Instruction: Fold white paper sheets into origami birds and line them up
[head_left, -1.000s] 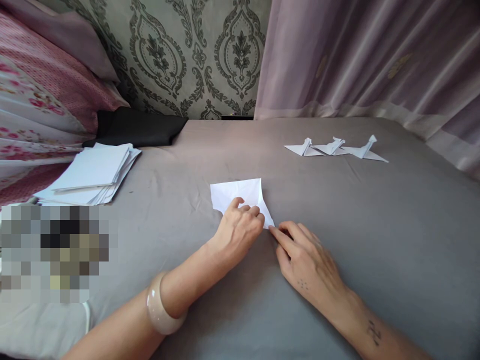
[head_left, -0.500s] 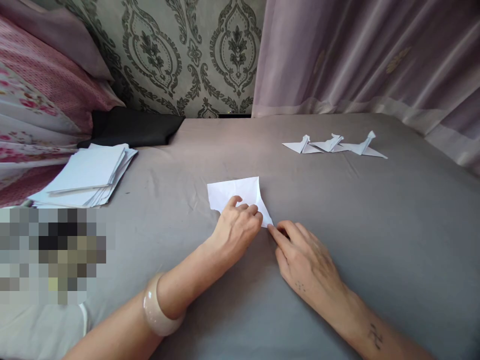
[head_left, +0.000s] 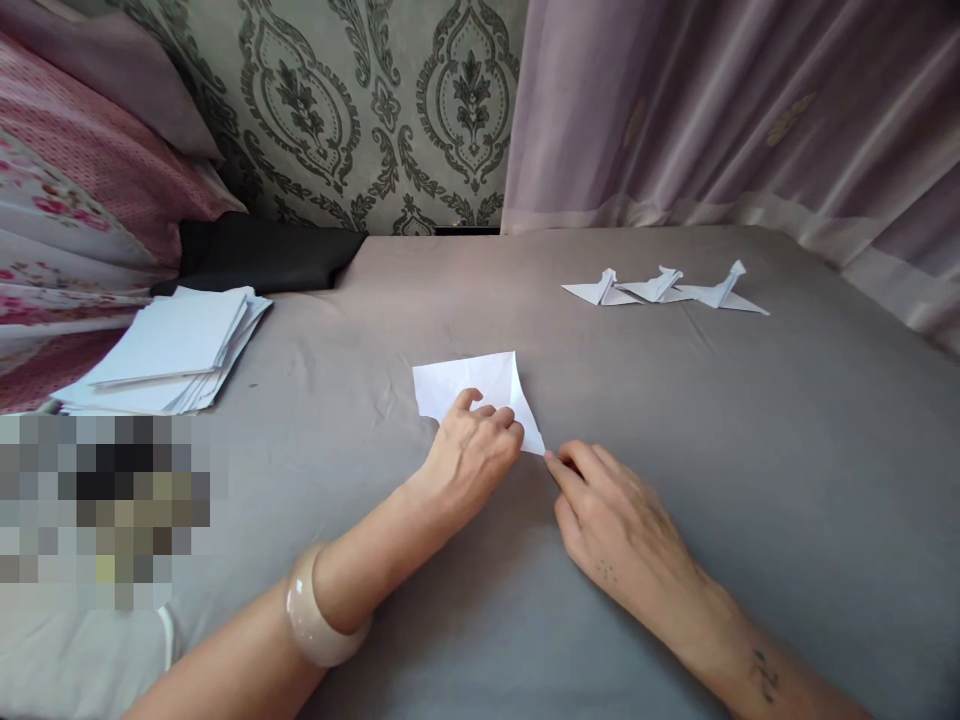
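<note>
A white sheet of paper (head_left: 469, 375) with faint creases lies on the grey cloth, its right side narrowing to a point. My left hand (head_left: 480, 440) rests over its lower part with the fingers bent, pressing it down; the fingertips are partly hidden. At the paper's lower right point is my right hand (head_left: 611, 500), index fingertip touching or just beside the corner. Its thumb stays apart from the index finger, and the other fingers are bent. Farther back on the right stand three folded paper birds (head_left: 606, 288) in a row.
A stack of white paper (head_left: 172, 340) sits at the left, with a black folded item (head_left: 262, 255) behind it. Grey cloth (head_left: 337, 400) with small wrinkles covers the surface. Curtains (head_left: 660, 120) hang at the right and left, with patterned wallpaper between them. A patch at the lower left is blurred.
My right hand has slid slightly to the right, its index fingertip now at the very end of the paper's corner. My left hand has stayed in place on the paper.
</note>
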